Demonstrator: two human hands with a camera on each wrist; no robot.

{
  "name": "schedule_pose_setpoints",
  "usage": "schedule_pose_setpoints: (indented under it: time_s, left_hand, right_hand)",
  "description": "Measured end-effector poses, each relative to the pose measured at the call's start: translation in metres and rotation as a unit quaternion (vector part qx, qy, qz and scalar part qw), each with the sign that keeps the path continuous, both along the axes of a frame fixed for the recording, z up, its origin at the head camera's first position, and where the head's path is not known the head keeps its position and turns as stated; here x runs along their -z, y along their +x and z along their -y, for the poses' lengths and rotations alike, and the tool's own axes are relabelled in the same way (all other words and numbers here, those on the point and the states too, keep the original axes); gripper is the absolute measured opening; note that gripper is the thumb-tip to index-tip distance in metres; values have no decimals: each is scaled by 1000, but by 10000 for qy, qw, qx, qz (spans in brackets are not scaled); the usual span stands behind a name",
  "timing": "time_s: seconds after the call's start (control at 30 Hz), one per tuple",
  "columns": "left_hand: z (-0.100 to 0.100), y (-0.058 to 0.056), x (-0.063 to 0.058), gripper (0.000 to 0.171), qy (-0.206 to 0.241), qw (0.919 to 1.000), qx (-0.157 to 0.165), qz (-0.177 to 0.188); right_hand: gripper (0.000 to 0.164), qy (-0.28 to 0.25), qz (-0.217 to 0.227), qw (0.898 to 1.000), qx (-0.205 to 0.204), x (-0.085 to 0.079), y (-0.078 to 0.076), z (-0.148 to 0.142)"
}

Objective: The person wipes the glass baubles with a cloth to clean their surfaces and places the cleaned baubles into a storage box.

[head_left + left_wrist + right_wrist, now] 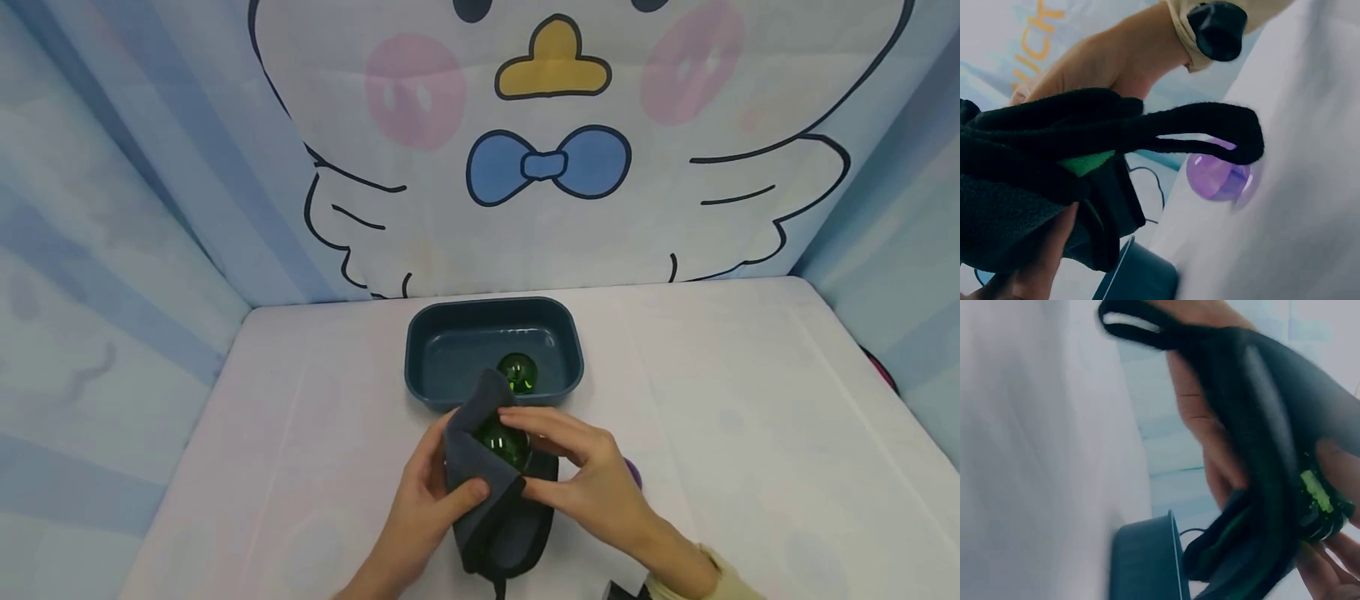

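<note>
On the near side of the dark tray, a loop hung from the near end of a grey cloth. The left hand gripped that cloth, its thumb across the front and its fingers behind. The right hand was narrowed round a green ball, pinching it between thumb and fingertips at the cloth's opening, just short of the tray. Nearer than the tray and to its right, partly hidden behind the right hand, a purple ball rested on the table. Inside the tray, toward its near right, lay a second green ball. Beyond the tray hung a printed backdrop.
</note>
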State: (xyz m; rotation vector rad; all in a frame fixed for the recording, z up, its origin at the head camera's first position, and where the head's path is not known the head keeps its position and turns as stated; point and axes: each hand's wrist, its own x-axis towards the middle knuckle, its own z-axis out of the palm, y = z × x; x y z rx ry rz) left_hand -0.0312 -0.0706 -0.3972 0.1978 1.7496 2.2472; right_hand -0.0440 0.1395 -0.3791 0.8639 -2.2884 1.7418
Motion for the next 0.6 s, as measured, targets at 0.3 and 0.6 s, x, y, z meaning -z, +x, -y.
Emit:
schedule_pose_setpoints:
  time_s: [0.3,0.6]
  left_hand:
    - [3,4,-1,70,272,9986,-445,-31]
    - [2,3,-1,69,398,9981,-468,-67]
  right_hand:
    - [70,1119,-489,9918,-365,-8,2,-6]
    - [71,1068,-1006,9885,-370,-9,-3,-6]
